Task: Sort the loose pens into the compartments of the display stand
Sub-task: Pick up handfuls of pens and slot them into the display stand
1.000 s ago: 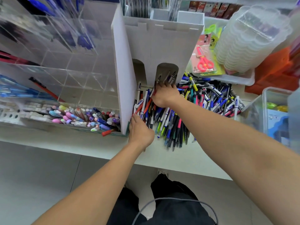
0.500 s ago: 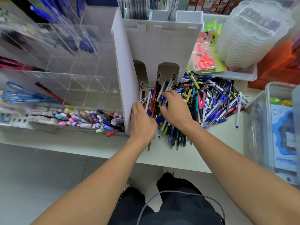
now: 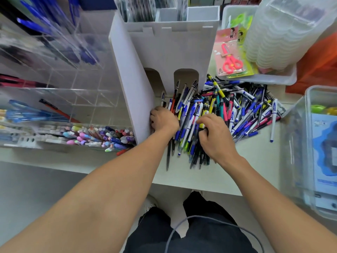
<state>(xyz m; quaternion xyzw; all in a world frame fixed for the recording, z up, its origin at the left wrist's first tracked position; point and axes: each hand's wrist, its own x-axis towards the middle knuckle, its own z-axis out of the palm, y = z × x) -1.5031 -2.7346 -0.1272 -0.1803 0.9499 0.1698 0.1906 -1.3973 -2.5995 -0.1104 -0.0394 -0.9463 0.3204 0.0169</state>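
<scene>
A big heap of loose pens (image 3: pixel 237 110) in blue, white, black, yellow and pink covers the counter right of the white display stand (image 3: pixel 169 52). A few pens (image 3: pixel 189 90) lean into its right arched compartment (image 3: pixel 186 77). The left arched compartment (image 3: pixel 152 79) looks dark, and its contents are hidden. My left hand (image 3: pixel 164 120) sits at the heap's left edge against the stand's side panel, its fingers curled down around pens. My right hand (image 3: pixel 213 136) is on the middle of the heap, thumb and fingers pinching a dark pen.
A clear acrylic rack (image 3: pixel 60 84) with blue and red pens stands left, with pastel markers (image 3: pixel 102 136) in its bottom tray. At the back right a white bin (image 3: pixel 269 79) holds packaged scissors (image 3: pixel 231 63) and stacked plastic cases (image 3: pixel 284 31). A clear box (image 3: pixel 313 143) sits far right.
My right hand has drawn back from the arched compartment to the middle of the heap. My left hand has moved forward along the side panel and curled its fingers.
</scene>
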